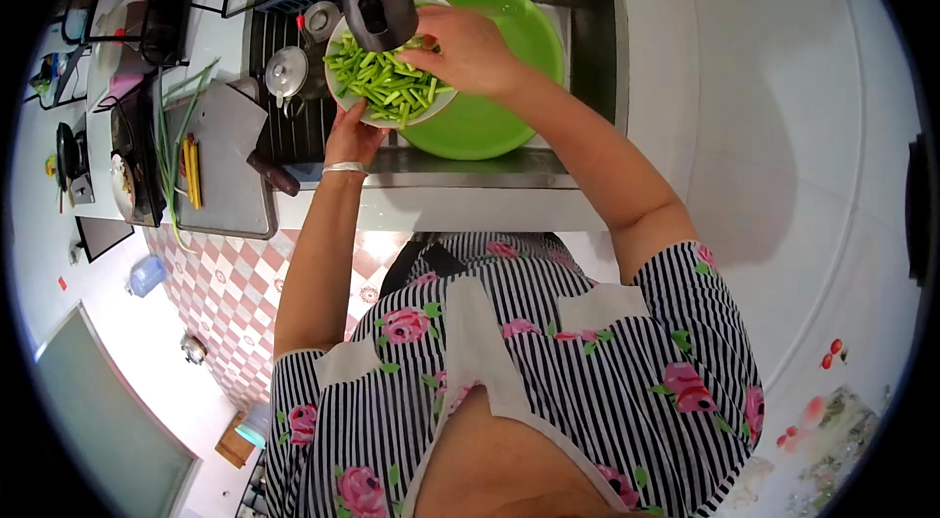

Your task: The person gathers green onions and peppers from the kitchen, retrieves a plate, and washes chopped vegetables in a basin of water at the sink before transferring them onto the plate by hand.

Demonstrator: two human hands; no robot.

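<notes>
A white bowl full of short-cut green stalks is held over the left part of the sink. My left hand grips its near rim, thumb on the edge and the other fingers underneath. Over the bowl's right side, my right hand has its fingers bent toward the stalks, thumb apart from them. The grey faucet head covers part of the bowl and some right fingertips. A large green basin sits in the sink just right of the bowl.
A dark drying rack with a metal-lidded pot is left of the bowl. Farther left, a cutting board carries a cleaver, long green onions and yellow strips. The steel sink edges the work area.
</notes>
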